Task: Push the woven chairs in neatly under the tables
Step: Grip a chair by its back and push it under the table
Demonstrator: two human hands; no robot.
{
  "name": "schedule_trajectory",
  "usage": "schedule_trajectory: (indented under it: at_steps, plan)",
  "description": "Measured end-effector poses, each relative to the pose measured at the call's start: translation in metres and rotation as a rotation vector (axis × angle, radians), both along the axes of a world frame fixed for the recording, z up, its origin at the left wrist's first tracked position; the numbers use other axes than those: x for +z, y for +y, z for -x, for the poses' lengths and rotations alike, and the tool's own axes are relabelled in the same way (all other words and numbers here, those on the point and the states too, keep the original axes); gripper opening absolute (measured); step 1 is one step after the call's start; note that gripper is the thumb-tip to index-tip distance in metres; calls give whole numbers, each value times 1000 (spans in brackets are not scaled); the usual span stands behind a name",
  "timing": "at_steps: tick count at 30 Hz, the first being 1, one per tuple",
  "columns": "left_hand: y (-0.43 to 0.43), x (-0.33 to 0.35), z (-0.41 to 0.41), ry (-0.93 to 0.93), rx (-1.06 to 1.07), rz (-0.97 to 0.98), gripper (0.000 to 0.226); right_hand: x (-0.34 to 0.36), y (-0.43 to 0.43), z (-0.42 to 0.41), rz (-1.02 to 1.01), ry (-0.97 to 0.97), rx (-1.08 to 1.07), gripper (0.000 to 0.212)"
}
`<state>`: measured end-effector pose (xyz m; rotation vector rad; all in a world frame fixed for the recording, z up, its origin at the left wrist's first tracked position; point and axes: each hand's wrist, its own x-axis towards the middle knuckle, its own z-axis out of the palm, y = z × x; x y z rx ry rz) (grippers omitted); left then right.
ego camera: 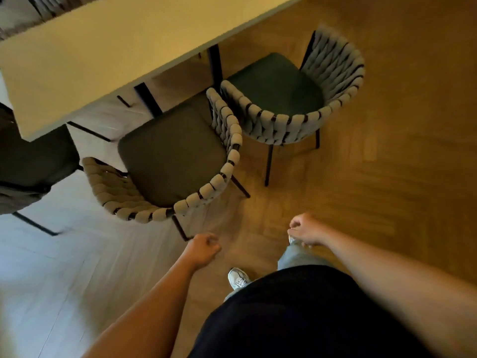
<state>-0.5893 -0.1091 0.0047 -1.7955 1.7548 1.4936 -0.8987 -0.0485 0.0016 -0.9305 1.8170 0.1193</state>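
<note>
Two woven chairs with dark seat cushions stand beside a pale table. The nearer chair has only its front tucked under the table's edge. The farther chair stands to the right, out from the table and turned at an angle, its woven rim touching or almost touching the nearer chair's. My left hand hangs loosely closed just below the nearer chair's back, apart from it. My right hand is also curled shut and holds nothing, over the floor to the right.
Black table legs stand between the chairs. A dark chair sits at the left edge by the table's corner. Wood floor stretches to the right. My shoe and trouser leg are below the hands.
</note>
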Motion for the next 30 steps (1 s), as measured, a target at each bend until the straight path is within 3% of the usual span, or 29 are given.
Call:
schedule_trajectory:
  at_steps: [7,14,23,30]
  plan:
    - [-58,4,100,-51,-232,-22,37,-4,12,101,58,-72,-289,31]
    - [-111,-3,297,-140,-489,26,33,-14,29,269,102,-110,-545,23]
    - [-161,33,600,-2,-672,79,38,15,17,512,68,-60,-617,13]
    - [-262,13,775,112,-697,85,33,3,-76,657,40,-39,-572,13]
